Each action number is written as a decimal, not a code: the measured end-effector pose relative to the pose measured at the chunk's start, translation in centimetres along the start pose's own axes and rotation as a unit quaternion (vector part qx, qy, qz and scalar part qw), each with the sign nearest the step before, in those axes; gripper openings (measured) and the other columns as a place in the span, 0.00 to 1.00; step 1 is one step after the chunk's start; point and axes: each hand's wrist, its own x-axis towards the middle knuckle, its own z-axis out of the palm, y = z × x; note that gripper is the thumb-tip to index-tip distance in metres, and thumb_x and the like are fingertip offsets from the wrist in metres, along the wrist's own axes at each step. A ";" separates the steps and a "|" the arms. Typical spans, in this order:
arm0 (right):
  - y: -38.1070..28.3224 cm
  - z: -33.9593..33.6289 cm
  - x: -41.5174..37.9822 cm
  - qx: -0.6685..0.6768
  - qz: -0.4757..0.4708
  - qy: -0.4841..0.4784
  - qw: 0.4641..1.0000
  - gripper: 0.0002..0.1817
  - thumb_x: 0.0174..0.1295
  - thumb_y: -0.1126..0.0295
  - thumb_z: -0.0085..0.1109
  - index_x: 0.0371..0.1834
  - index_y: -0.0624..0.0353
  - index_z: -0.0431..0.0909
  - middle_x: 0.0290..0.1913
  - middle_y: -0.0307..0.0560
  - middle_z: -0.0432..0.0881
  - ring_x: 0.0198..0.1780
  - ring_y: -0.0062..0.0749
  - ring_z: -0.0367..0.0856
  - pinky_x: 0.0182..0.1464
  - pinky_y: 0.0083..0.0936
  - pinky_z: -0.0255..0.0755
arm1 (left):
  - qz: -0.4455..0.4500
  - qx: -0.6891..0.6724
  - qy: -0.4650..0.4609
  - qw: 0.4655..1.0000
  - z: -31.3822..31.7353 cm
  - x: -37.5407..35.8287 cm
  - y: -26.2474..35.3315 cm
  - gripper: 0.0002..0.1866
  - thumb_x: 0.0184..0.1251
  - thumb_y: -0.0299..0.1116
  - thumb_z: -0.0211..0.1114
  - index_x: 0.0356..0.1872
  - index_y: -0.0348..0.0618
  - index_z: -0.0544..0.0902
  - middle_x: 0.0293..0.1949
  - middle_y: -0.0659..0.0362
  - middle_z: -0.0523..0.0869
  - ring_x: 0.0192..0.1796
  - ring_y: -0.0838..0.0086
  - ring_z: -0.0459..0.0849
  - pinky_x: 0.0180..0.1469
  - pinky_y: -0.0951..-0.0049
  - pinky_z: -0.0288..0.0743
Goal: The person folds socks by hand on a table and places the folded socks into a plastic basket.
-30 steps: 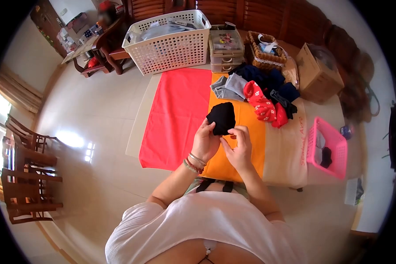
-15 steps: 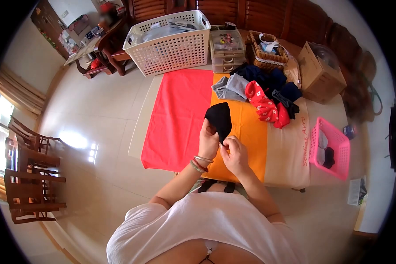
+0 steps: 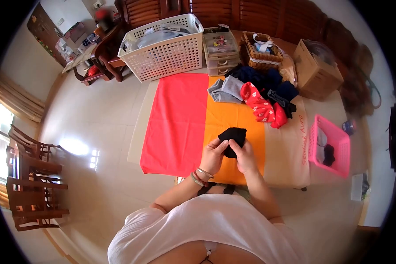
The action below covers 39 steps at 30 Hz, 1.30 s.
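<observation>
One small, compact piece of soft black fabric (image 3: 233, 132) is being held by both the left hand (image 3: 212, 157) and the right hand (image 3: 245, 157), over the orange part of a red, orange and beige banded cloth (image 3: 176, 125), close to the near edge of a pale table (image 3: 144, 124). The left side of the fabric is being gripped by the left hand, its thumb being laid on top and its fingers being kept curled beneath. The right side is being pinched in the same way by the right hand, nearly closed, and the thumbs are being held close together. Bracelets (image 3: 201, 176) are being worn on the left wrist.

Toward the far edge, a heap is being formed by grey folded cloth (image 3: 226, 90), dark navy garments (image 3: 257, 77) and a red, white-flowered cloth (image 3: 263, 105). Behind it, the far edge is being lined by a white perforated plastic basket (image 3: 167, 57) near the left corner, a clear plastic drawer box (image 3: 220, 47), a brown woven basket (image 3: 265, 56) and a brown cardboard box (image 3: 317, 75) near the right corner. By the right edge, grey and black items (image 3: 328, 154) are being held in a pink perforated plastic basket (image 3: 344, 152).
</observation>
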 end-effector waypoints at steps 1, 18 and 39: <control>0.2 0.3 -0.2 0.014 0.000 0.011 1.000 0.13 0.58 0.69 0.57 0.45 0.62 0.72 0.40 0.39 0.76 0.41 0.21 0.74 0.43 0.19 0.69 | 0.002 0.034 0.037 0.999 0.3 0.0 0.2 0.12 0.61 0.25 0.58 0.46 0.35 0.78 0.40 0.60 0.82 0.41 0.79 0.78 0.45 0.80 0.71; 0.7 -2.8 -1.8 -0.198 -0.060 0.030 0.978 0.16 0.53 0.73 0.60 0.44 0.63 0.70 0.38 0.42 0.77 0.39 0.24 0.76 0.41 0.23 0.72 | 0.040 0.262 0.049 0.963 -1.2 -1.0 -1.9 0.12 0.61 0.25 0.59 0.45 0.37 0.71 0.35 0.61 0.79 0.37 0.80 0.75 0.42 0.80 0.70; -16.1 -19.9 -3.9 -0.196 -0.244 0.423 0.850 0.19 0.54 0.68 0.60 0.47 0.65 0.72 0.42 0.43 0.77 0.43 0.25 0.74 0.45 0.21 0.67 | 0.038 0.450 -0.117 0.884 -2.1 -2.0 -1.6 0.04 0.59 0.22 0.58 0.35 0.34 0.77 0.28 0.61 0.80 0.30 0.82 0.77 0.32 0.82 0.71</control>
